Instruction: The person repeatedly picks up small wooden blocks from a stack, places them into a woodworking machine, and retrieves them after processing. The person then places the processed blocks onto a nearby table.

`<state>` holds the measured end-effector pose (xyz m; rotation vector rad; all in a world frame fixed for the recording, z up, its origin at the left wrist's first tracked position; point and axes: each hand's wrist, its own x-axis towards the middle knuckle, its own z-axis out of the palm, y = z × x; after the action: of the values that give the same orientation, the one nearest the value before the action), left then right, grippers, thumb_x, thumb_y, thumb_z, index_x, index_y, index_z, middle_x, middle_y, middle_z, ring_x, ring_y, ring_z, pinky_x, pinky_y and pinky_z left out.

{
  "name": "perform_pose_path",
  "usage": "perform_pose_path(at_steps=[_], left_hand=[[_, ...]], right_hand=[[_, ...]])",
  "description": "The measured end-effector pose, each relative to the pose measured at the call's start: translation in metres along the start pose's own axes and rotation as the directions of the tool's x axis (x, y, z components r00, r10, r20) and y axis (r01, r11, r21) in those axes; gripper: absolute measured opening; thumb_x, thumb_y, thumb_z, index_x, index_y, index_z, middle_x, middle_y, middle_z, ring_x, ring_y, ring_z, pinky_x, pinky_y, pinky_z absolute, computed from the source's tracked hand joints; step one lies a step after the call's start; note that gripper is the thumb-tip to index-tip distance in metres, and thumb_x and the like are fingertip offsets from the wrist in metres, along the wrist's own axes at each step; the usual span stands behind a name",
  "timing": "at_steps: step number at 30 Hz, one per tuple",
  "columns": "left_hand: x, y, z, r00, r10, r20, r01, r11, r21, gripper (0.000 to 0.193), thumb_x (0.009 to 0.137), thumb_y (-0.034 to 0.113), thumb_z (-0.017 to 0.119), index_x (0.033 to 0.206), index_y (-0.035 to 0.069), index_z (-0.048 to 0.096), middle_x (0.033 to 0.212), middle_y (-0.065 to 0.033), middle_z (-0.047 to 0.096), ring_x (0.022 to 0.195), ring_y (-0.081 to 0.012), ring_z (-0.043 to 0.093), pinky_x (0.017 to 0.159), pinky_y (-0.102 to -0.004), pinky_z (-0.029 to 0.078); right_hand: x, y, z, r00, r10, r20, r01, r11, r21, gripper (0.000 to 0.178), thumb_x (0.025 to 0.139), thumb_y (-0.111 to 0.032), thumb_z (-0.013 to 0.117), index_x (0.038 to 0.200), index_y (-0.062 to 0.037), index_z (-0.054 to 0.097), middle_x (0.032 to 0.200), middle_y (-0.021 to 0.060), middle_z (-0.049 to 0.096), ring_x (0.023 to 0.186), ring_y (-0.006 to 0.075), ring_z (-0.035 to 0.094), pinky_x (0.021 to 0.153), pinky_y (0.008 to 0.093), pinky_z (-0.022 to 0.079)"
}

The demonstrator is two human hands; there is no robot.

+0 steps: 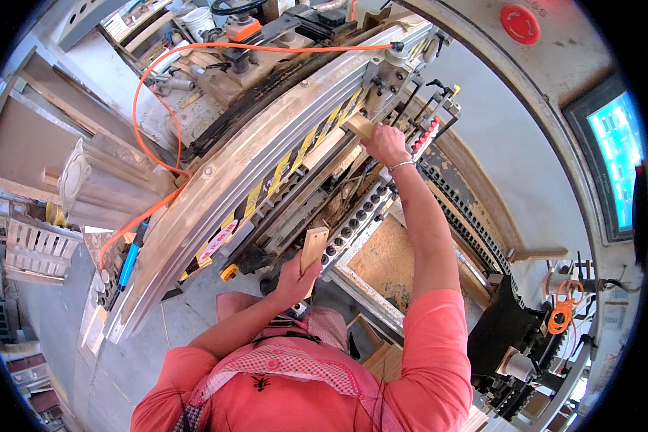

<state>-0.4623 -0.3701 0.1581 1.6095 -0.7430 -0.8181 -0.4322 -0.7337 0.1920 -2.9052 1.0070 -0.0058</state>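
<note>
My left hand (294,279) grips a short flat wooden board (313,247), held upright near the front of a woodworking drilling machine (266,155). My right hand (384,142) reaches far forward with the arm stretched out and holds a second small wooden piece (360,127) against the machine's long rail with yellow and black stripes (295,155). A row of dark drill sockets (356,219) runs between the two hands. A thin bracelet sits on my right wrist.
An orange air hose (147,155) loops over the machine's left side. A control screen (615,155) and a red round button (520,24) sit at the right. Stacked wooden frames (39,248) and carved wood parts (75,176) lie at the left. Sawdust covers a board (389,255) under my right arm.
</note>
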Motion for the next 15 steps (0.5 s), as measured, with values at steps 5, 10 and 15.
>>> perform_pose_path(at_steps=[5, 10, 15], left_hand=[[-0.001, 0.0013, 0.0, 1.0, 0.005, -0.009, -0.005, 1.0, 0.017, 0.026, 0.086, 0.021, 0.055, 0.098, -0.002, 0.052, 0.069, -0.0105, 0.061, 0.063, -0.0178, 0.062, 0.057, -0.0303, 0.048], [-0.0018, 0.0046, -0.0005, 1.0, -0.006, 0.004, 0.006, 1.0, 0.009, 0.025, 0.086, 0.019, 0.055, 0.1, -0.002, 0.052, 0.072, -0.0098, 0.062, 0.063, -0.0155, 0.062, 0.057, -0.0291, 0.048], [-0.0039, 0.004, 0.0019, 0.999, -0.041, -0.028, 0.039, 0.998, -0.049, 0.025, 0.086, 0.017, 0.056, 0.103, -0.001, 0.051, 0.072, -0.007, 0.061, 0.065, -0.0133, 0.061, 0.058, -0.0273, 0.048]], right_hand=[[0.0019, -0.0048, -0.0082, 1.0, -0.027, 0.013, 0.027, 1.0, 0.004, 0.046, 0.074, -0.041, 0.063, 0.089, 0.0023, 0.059, 0.083, 0.0199, 0.064, 0.08, 0.0325, 0.063, 0.071, 0.0394, 0.051], [0.0001, -0.0072, -0.0103, 1.0, -0.019, 0.014, 0.019, 1.0, 0.007, 0.044, 0.074, -0.039, 0.063, 0.089, 0.0021, 0.06, 0.083, 0.0197, 0.065, 0.081, 0.0323, 0.064, 0.071, 0.0392, 0.051], [0.0014, -0.007, -0.0066, 0.999, -0.035, 0.001, 0.035, 0.999, 0.003, 0.043, 0.074, -0.037, 0.062, 0.09, 0.0021, 0.06, 0.084, 0.0195, 0.064, 0.081, 0.0325, 0.063, 0.072, 0.0395, 0.051]])
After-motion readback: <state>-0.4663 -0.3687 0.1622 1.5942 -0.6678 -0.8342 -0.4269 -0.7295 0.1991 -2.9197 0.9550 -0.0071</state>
